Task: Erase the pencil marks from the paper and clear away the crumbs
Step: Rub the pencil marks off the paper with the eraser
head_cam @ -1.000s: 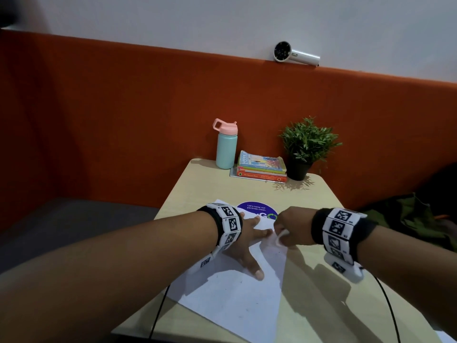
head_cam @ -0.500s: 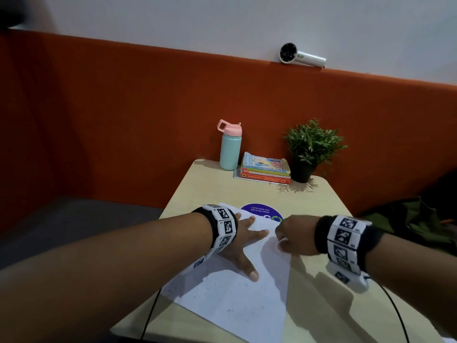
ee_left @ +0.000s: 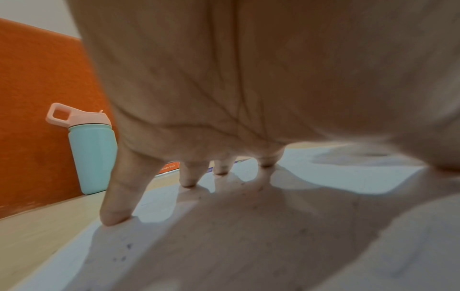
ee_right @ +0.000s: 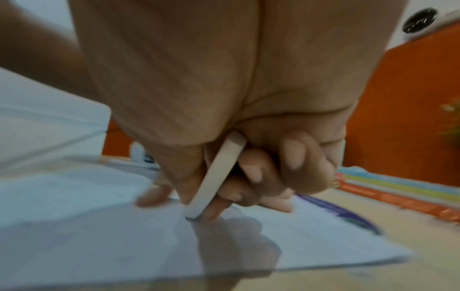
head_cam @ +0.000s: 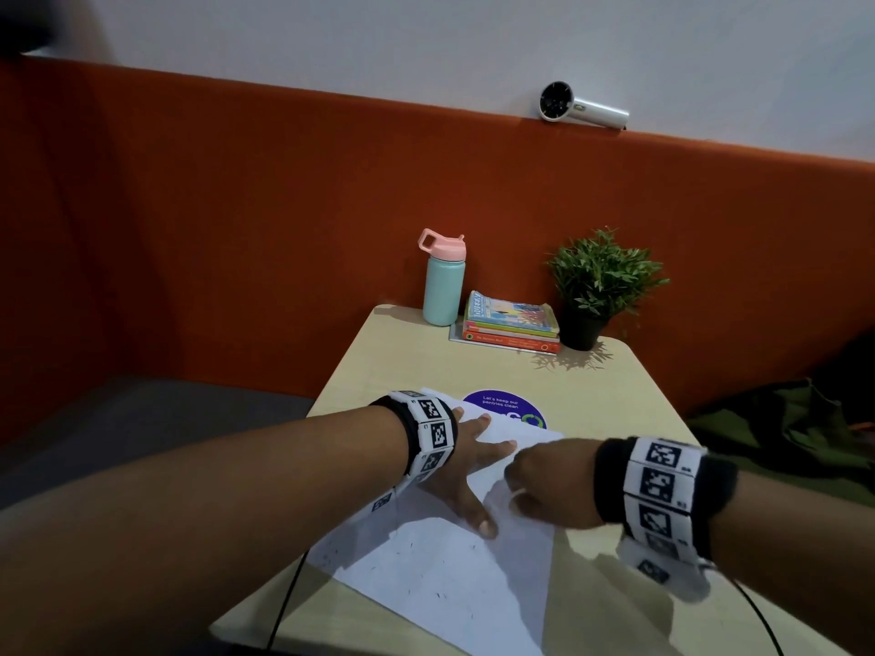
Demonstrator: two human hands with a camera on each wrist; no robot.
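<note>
We see a pale wooden table (head_cam: 615, 385) set against an orange panel. At its far edge stand a bottle (head_cam: 442, 288), a stack of books (head_cam: 509, 324) just beside it and a potted plant (head_cam: 599, 288) right of the books. Nearer to us a white paper (head_cam: 454, 580) lies flat and askew on the top, dotted with dark crumbs (head_cam: 438, 594), and its far corner overlaps a round blue sticker (head_cam: 502, 404) on the table.
</note>
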